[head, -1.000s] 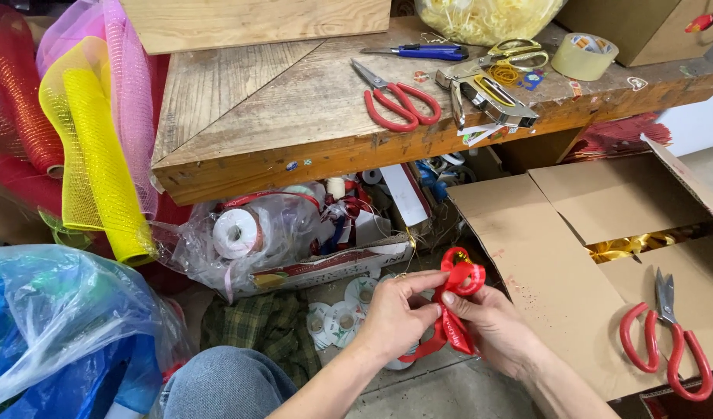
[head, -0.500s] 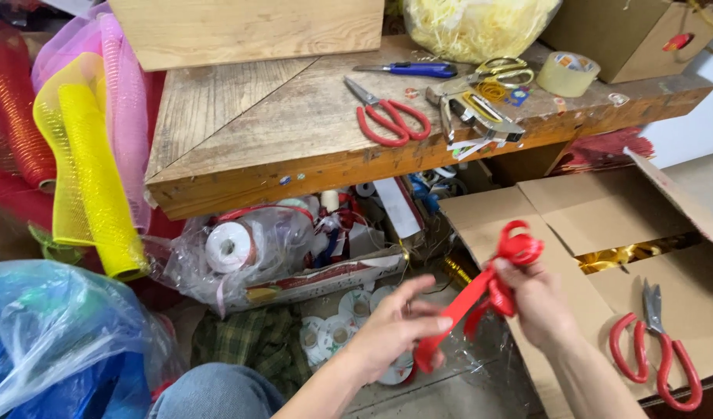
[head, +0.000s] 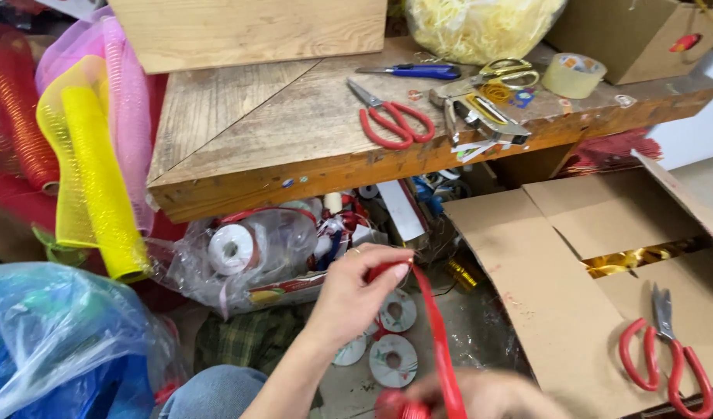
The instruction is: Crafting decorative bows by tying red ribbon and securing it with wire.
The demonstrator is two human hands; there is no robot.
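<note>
My left hand [head: 356,299] pinches the upper end of a red ribbon [head: 434,334] just below the wooden table's front edge [head: 356,167]. The ribbon runs down and right to my right hand [head: 488,396], which is blurred at the bottom edge and holds the ribbon's lower part, bunched into a red loop [head: 393,403]. Between the hands the strip is stretched fairly straight. Both hands hover over the cluttered floor beside an open cardboard box [head: 558,302].
Red-handled scissors [head: 391,120] lie on the table with a blue cutter [head: 418,71], gold scissors [head: 505,75] and a tape roll [head: 574,74]. Another red pair [head: 667,361] rests on the box flap. Yellow mesh rolls [head: 100,186] stand left; empty white spools [head: 391,361] lie on the floor.
The ribbon has been pulled out longer: my left hand rose toward the table edge with one end, while my right hand dropped to the bottom of the frame with the bunched part.
</note>
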